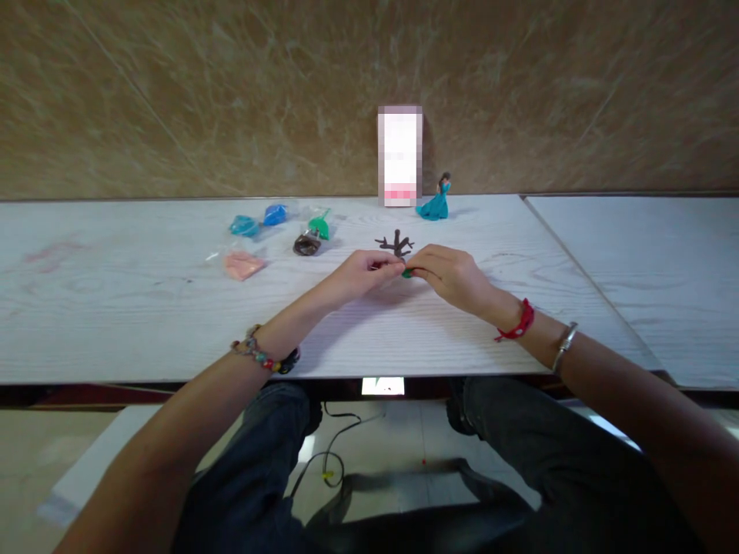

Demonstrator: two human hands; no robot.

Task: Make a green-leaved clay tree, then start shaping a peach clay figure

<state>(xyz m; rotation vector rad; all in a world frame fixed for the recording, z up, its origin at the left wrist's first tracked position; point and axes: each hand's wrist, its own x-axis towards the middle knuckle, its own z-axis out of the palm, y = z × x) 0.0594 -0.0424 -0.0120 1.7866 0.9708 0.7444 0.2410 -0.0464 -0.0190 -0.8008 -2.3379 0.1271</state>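
Observation:
My left hand [366, 273] and my right hand [453, 275] meet fingertip to fingertip above the table, both pinched closed. Between them shows a small bit of green modelling clay [407, 273], mostly hidden by the fingers. Just beyond the fingertips, a dark brown clay tree shape [396, 244] with a trunk and branches lies on the table; its lower end is covered by my hands.
Left of my hands lie clear bags of clay: brown [306, 244], green [319, 224], blue [275, 215], teal [244, 225] and pink [243, 265]. Against the wall leans a phone [400, 158], beside a figurine in a teal dress [434, 204]. A seam crosses the white table [144, 323] at right.

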